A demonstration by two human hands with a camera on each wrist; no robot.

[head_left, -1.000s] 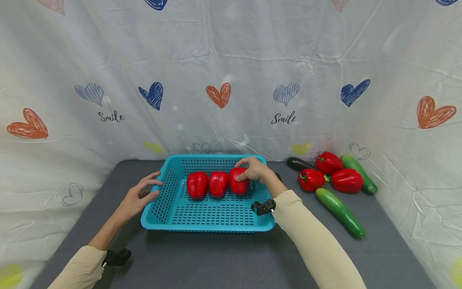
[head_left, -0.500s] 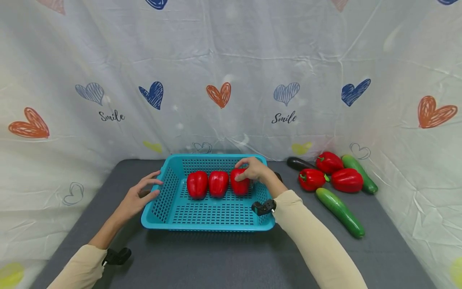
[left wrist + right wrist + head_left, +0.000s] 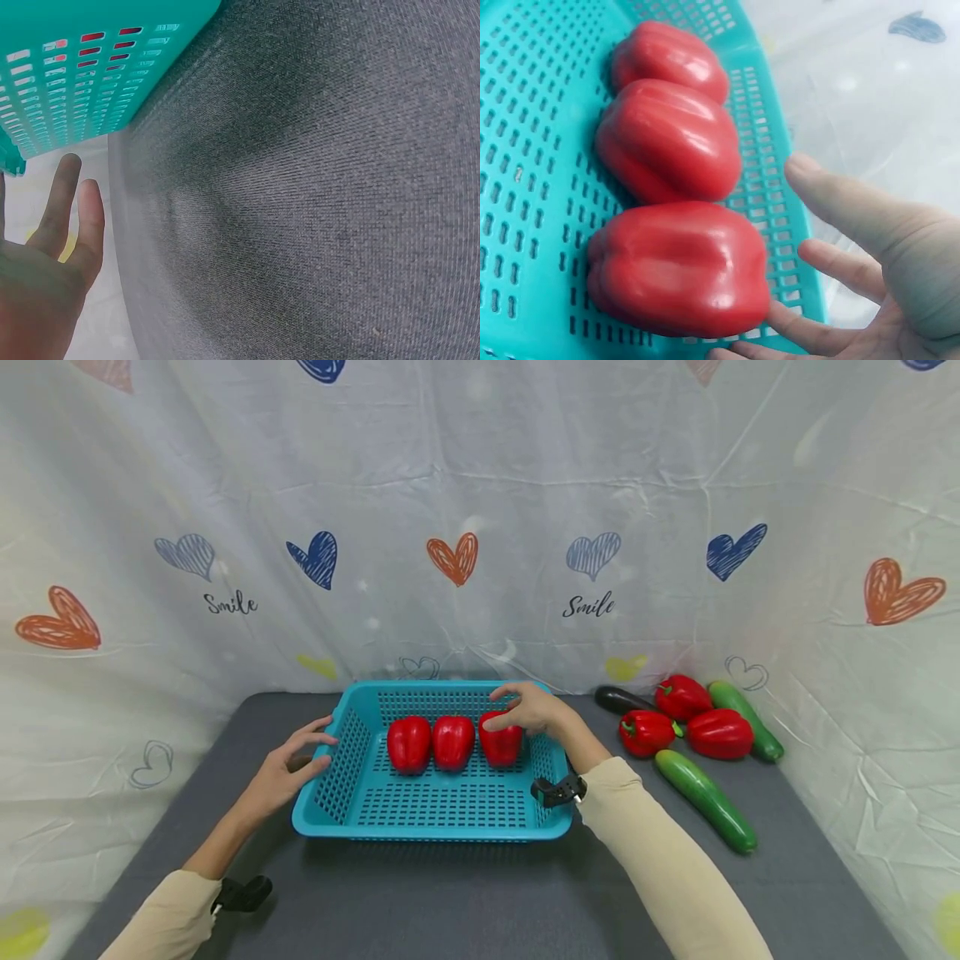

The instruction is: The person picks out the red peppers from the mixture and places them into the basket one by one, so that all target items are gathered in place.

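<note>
A blue plastic basket (image 3: 431, 832) stands on the grey table with three red bell peppers in a row inside: left (image 3: 408, 746), middle (image 3: 453, 744) and right (image 3: 501, 750). My right hand (image 3: 536, 710) is over the right pepper with its fingers spread. In the right wrist view, the thumb of that hand (image 3: 900, 270) is clear of the pepper (image 3: 679, 270), while a finger lies close against its end; whether it touches, I cannot tell. My left hand (image 3: 276, 779) has its extended fingertips at the basket's left rim. In the left wrist view its fingers (image 3: 58, 202) are apart below the basket wall (image 3: 172, 52).
Right of the basket lie a dark eggplant (image 3: 621, 700), three more red bell peppers (image 3: 720, 734) and two cucumbers (image 3: 705, 802). A white curtain (image 3: 517, 510) printed with hearts hangs behind and along the sides of the table (image 3: 450, 902).
My right hand has loosened from the right pepper and shifted slightly right, its fingers wider apart. The pepper stays in the row, a touch further right. The left hand has not moved.
</note>
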